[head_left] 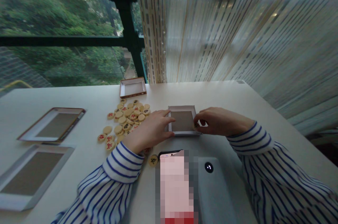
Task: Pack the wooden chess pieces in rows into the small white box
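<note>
Near round, pale pieces [129, 112], my left hand [154, 129] loosely touches a rectangular box [182, 133]; my curled right hand [220, 121] pinches a disc [195, 125].

The white table [219, 94] before you carries a heap of round pieces [128, 112], some marked in red or black, partly hidden by your left arm, with a shallow box [182, 122] just right of it. Beyond the heap sits an open, brown-edged lid [133, 89]; to your left lie a brown-rimmed tray [56, 124] and, nearer you, a white tray [33, 173]. Closest to you, a phone [173, 188] lies beside a pale device [216, 188].
</note>
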Demonstrator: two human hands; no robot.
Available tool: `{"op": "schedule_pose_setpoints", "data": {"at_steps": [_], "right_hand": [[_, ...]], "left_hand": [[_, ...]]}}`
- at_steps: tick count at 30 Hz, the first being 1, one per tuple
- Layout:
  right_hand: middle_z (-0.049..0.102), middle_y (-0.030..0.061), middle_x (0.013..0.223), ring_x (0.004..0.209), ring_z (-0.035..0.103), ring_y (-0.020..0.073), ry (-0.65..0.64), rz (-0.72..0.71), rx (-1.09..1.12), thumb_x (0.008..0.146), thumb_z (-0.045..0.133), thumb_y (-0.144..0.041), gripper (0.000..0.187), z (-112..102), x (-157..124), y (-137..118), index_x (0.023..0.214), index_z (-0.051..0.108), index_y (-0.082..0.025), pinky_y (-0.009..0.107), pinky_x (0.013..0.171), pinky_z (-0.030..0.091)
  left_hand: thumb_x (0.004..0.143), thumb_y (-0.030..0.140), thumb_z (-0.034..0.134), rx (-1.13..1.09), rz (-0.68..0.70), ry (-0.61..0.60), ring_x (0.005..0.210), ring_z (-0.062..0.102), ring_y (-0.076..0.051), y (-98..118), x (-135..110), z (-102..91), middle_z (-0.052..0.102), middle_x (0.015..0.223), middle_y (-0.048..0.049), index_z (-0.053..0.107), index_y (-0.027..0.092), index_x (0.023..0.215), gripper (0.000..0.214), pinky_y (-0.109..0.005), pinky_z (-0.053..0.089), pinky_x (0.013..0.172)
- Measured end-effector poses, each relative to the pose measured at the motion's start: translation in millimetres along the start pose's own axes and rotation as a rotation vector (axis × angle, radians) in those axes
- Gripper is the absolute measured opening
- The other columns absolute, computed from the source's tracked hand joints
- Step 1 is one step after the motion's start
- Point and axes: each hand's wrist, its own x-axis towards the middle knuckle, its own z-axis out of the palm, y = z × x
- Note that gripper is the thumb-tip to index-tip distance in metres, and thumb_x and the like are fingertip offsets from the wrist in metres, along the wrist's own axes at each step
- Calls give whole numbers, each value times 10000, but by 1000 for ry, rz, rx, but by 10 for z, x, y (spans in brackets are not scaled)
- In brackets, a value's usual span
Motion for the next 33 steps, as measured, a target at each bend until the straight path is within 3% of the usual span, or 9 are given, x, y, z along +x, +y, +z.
{"op": "schedule_pose_setpoints", "data": {"at_steps": [8,33], "right_hand": [[673,8,743,607,575,128,-91,48,12,770,524,-338,203,11,36,-1,860,680,-244,247,582,385],[673,8,731,599,574,128,-150,92,-16,787,499,-406,253,57,69,14,879,681,-256,245,579,383]], "left_hand": [[758,368,609,42,-10,-37,1030,515,-234,10,13,-25,568,1087,-87,589,205,1131,407,-361,399,884],[769,389,591,64,-7,-64,997,530,-228,20,21,-51,585,1058,-76,596,220,1108,379,-357,393,858]]}}
